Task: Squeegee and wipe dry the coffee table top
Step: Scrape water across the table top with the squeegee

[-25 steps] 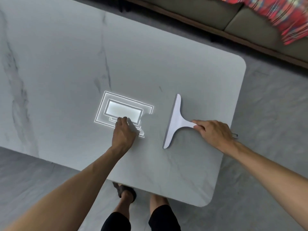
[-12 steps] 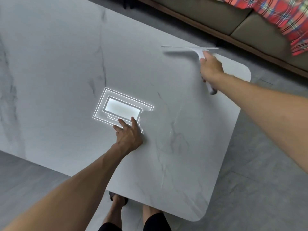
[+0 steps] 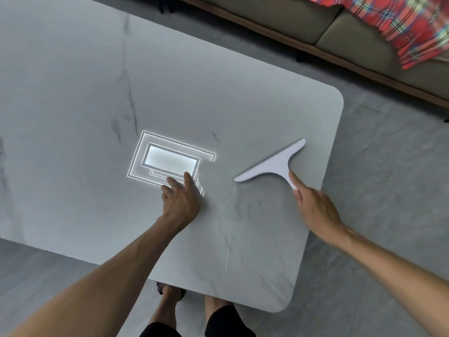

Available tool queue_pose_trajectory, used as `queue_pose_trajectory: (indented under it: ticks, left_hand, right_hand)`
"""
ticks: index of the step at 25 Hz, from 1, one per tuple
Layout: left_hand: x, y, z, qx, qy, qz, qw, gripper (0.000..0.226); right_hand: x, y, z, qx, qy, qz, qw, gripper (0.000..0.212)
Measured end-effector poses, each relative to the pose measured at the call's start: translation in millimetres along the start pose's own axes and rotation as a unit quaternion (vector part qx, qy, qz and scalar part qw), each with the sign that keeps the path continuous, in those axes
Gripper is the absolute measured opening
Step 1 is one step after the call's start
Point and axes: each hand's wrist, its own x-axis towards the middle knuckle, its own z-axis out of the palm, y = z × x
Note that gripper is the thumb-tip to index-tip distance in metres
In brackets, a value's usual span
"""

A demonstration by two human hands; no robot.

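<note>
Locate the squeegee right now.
Head view: the squeegee sits on the coffee table top near its right edge, right of the left hand, its handle under the right hand.

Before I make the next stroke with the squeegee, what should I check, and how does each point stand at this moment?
1. Right hand grips the squeegee: ok.
2. Blade pressed flat along the table top: cannot tell.
3. Left hand out of the blade's path: ok. It rests on the table top to the left, apart from the blade.
4. Surface between the hands dry: not ok. A thin wet streak shows there.
5. Something to wipe dry with in reach: not ok, none in view.
</note>
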Motion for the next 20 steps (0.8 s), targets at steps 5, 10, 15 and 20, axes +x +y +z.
queue_pose_trajectory:
  ticks: [5,10,15,20]
  left_hand:
    - [-18,34,23,0.017,-0.069,0.029,0.997,0.078]
    - [-12,39,25,0.039,-0.102,0.012,0.994,0.081]
    - [-4,36,29,0.057,-0.088,0.032,0.994,0.076]
    - [4,28,39,0.057,-0.079,0.037,0.995,0.077]
  right_hand:
    - [-43,24,-22,0.044,-0.017,0.057,0.997,0.047]
    - [53,40,-66,0.164,0.094,0.172,0.967,0.033]
    - [75,24,-38,0.161,0.069,0.266,0.948,0.032]
    - [-19,-31,11,0.205,-0.054,0.288,0.934,0.038]
